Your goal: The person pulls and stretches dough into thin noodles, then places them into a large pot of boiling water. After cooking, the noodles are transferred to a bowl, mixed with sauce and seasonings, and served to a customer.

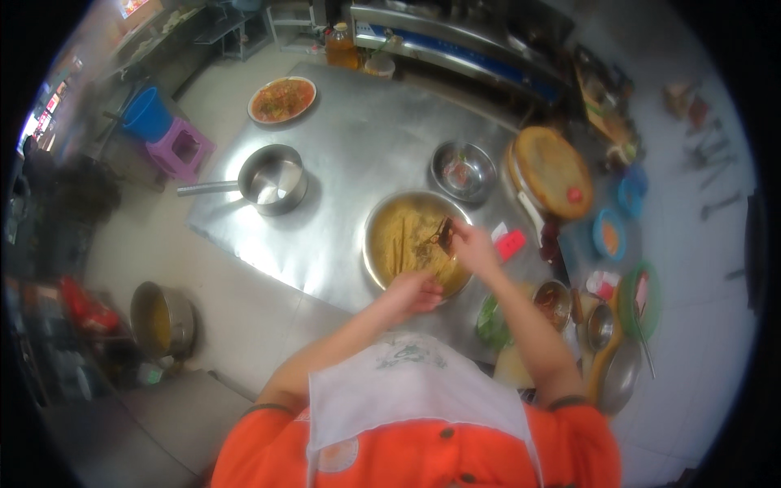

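Note:
A round metal bowl (368,244) stands before me on the steel table. It contains a yellow, crumbly-looking mass (390,222), and a pair of chopsticks (398,247) rests in it. Over the bowl's right side, my right hand (475,247) grips a dark brown, glossy piece (446,235); blur hides exactly what it is. Thin dark strands lie on the yellow mass beside that piece. My left hand (418,293) is at the bowl's near rim with its fingers curled, and I cannot tell whether anything is between them.
Left of the bowl are a saucepan (247,174) and a plate of reddish food (284,100). A smaller metal bowl (464,171) sits behind, near a round wooden board (552,171) with a cleaver (531,213). Leafy greens (491,320) and several bowls crowd the right; a deep pot (183,323) stands lower left.

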Motion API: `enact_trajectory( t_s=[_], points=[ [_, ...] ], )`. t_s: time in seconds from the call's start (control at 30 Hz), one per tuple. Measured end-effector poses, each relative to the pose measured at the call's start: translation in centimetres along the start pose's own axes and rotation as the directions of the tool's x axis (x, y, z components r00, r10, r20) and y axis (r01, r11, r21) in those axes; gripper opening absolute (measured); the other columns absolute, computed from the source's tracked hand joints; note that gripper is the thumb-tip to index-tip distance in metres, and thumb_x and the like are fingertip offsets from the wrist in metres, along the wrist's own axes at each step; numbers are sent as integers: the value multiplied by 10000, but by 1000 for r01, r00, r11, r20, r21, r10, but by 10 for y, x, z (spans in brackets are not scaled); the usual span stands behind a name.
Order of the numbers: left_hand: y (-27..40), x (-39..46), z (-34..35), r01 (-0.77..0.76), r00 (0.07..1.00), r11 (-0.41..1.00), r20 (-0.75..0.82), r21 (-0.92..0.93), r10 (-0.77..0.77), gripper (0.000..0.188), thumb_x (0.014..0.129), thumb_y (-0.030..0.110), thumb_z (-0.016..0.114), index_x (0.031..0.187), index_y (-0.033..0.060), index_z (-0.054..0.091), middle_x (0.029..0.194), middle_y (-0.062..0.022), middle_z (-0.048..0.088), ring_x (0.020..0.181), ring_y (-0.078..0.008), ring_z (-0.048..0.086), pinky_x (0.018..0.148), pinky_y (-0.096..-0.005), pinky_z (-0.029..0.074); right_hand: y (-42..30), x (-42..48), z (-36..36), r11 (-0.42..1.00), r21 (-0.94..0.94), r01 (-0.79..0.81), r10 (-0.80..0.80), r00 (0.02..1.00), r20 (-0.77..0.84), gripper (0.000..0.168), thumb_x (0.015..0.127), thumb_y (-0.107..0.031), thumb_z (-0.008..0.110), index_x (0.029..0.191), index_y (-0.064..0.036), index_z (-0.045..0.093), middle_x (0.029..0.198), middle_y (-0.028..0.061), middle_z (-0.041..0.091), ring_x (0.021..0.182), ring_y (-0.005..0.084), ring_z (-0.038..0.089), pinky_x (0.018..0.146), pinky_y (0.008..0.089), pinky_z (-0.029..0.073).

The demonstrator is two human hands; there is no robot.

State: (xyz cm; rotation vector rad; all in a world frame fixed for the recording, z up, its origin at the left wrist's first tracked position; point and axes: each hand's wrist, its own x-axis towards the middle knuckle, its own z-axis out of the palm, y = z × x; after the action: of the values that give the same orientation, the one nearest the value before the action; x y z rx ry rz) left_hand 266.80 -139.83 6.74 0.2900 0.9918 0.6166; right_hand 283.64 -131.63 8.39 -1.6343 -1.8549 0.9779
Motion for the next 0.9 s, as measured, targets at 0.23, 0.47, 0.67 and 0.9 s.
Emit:
enact_trajectory(
  t_s=[0.23, 0.47, 0.67, 0.9],
  points=[
    [-6, 67, 29, -72, 995, 880, 24, -470, 95, 217, 967, 197, 358, 1095, 69, 479, 954, -64, 545, 784, -160, 534, 702, -285, 465, -20, -30, 1, 983, 171, -63, 69, 997, -32, 361, 822, -89, 519, 1167, 11, 547, 851, 147, 666, 763, 152, 647, 660, 276, 502],
    [-6, 74, 23, -31, 997, 957, 54, -288, 49, 142, 964, 183, 391, 961, 75, 483, 783, -30, 536, 668, -117, 511, 594, -260, 454, 19, 0, -11, 948, 222, -227, 227, 974, 22, 332, 825, -149, 565, 1082, 60, 549, 732, 89, 612, 508, 125, 555, 457, 278, 447],
    [-9, 77, 18, -3, 999, 945, 30, -327, 14, 138, 964, 189, 394, 923, 89, 481, 709, 4, 473, 600, -94, 446, 538, -235, 413, 28, 12, 3, 943, 49, -330, 319, 934, 159, 296, 855, -237, 513, 873, 36, 626, 590, 98, 577, 505, 168, 563, 476, 322, 433],
    [-14, 92, 14, 61, 998, 868, 16, -492, -61, 179, 969, 205, 384, 867, 90, 476, 662, 31, 425, 558, -71, 388, 506, -212, 375, 39, 17, 25, 951, -154, -266, 273, 962, 26, 289, 808, -218, 485, 787, 30, 631, 749, 221, 623, 743, 336, 628, 695, 403, 469]
  ],
)
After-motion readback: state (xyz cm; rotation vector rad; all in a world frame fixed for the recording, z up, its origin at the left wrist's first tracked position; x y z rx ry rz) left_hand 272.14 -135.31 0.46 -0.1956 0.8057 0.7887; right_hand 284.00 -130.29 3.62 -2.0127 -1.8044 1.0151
